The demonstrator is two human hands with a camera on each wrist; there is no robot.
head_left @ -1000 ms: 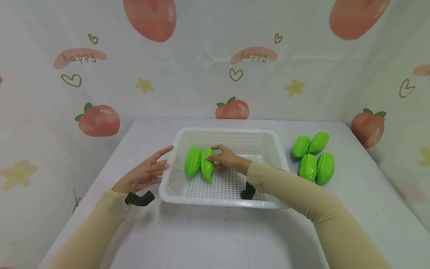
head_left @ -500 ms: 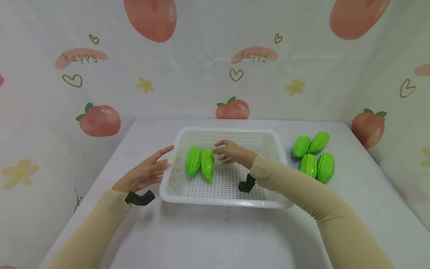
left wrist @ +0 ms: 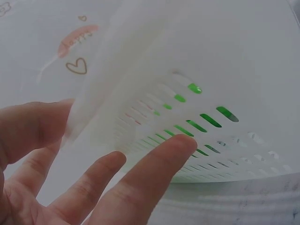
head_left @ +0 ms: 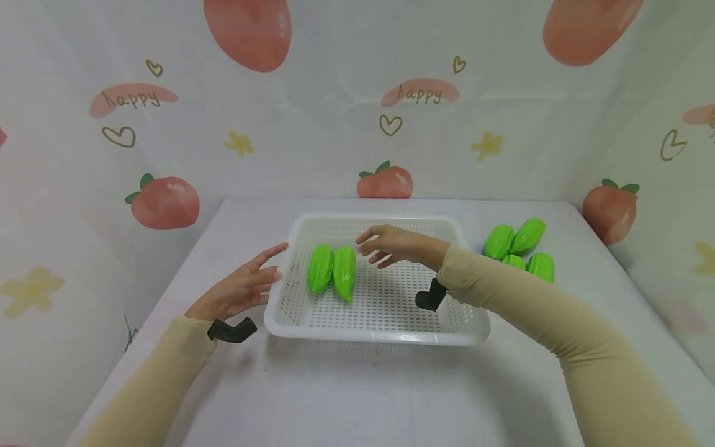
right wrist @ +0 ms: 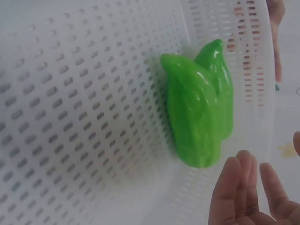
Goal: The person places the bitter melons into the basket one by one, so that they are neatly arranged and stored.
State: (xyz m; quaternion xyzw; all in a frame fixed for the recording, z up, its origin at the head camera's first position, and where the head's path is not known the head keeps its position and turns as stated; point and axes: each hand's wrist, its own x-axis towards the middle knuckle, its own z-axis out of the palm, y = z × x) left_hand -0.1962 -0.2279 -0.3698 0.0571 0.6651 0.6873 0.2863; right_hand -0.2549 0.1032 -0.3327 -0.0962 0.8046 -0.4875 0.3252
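Head view: fruit (head_left: 344,272) in the basket (head_left: 380,336), left of the right hand (head_left: 396,243), pointed its tip at the near rim, long axis front-to-back, ridged, glossy green. Left wrist: the left hand (head_left: 239,290) touched the basket, fingers extended. Right wrist: the right hand's loosely straight fingers hung clear.
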